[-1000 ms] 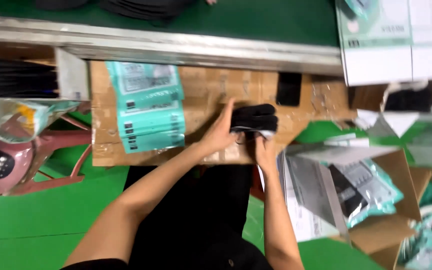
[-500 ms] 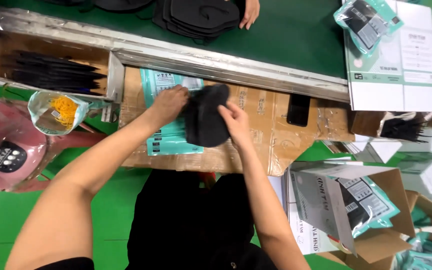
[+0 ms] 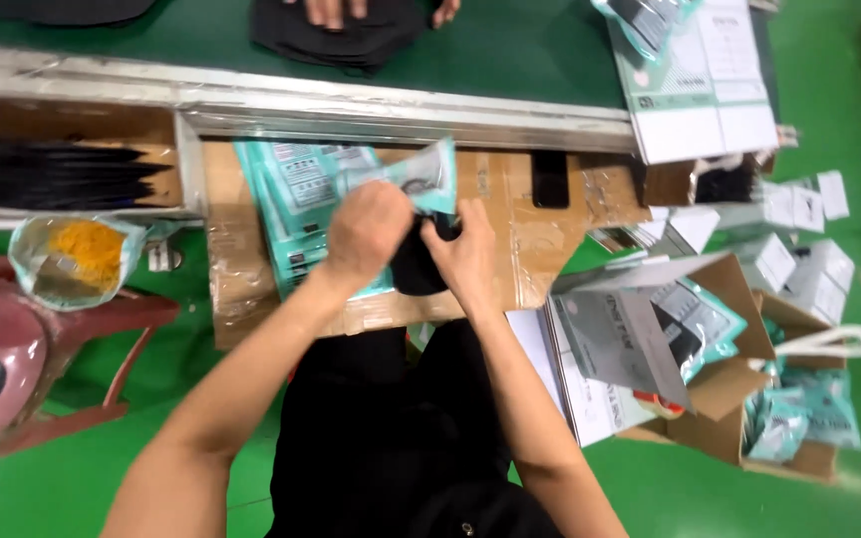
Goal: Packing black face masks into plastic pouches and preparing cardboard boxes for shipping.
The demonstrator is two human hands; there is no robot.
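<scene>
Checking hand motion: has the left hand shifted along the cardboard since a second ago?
Yes: the left hand went left along the cardboard sheet, onto the teal pouches.

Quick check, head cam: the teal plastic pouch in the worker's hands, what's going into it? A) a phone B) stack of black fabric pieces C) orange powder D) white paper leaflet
B: both the left hand and the right hand grip a stack of black fabric pieces at the mouth of the teal plastic pouch.

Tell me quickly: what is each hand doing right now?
Left hand: closed on the teal pouch.
Right hand: closed on the black fabric.
</scene>
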